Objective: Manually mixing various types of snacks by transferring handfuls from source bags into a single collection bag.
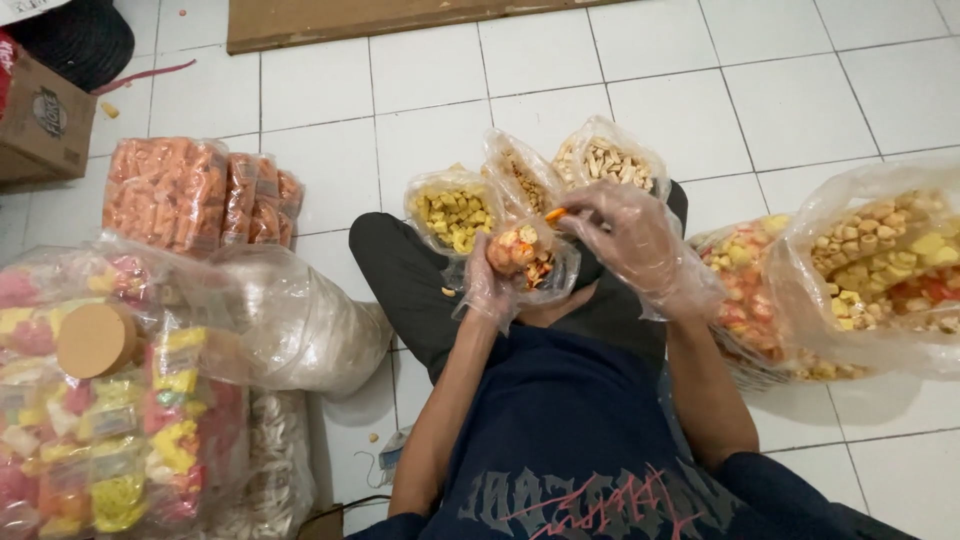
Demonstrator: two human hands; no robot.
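A: Far left, what's there?

B: One big clear sack (120,400) stuffed w/ small packs of pink, yellow & orange snacks, one round tan lid (95,340) on top. Behind it, approx. 3 packs of orange sticks (200,192), crinkly plastic. One cardboard box (40,120) in the corner.

A: Middle?

B: Person sits on white floor tiles (430,80). Three open clear bags on the lap: yellow chunks (452,215), brown bits (520,175), pale tube-shaped pieces (615,160).

A: Hands?

B: Both in thin, loose plastic gloves. Left hand (492,285) curls around one small bag (528,255) from below, gripping it; bag sits at chest height, just above the lap, filled w/ orange-yellow mix. Right hand (640,245) is right beside it, thumb & forefinger pinching one orange piece (556,213) over the bag's mouth, other fingers loosely bent.

A: Right side?

B: Two large clear sacks: one w/ red-yellow mix (745,285), one w/ tan rings, yellow & red pieces (885,260). Shiny, wrinkled film.
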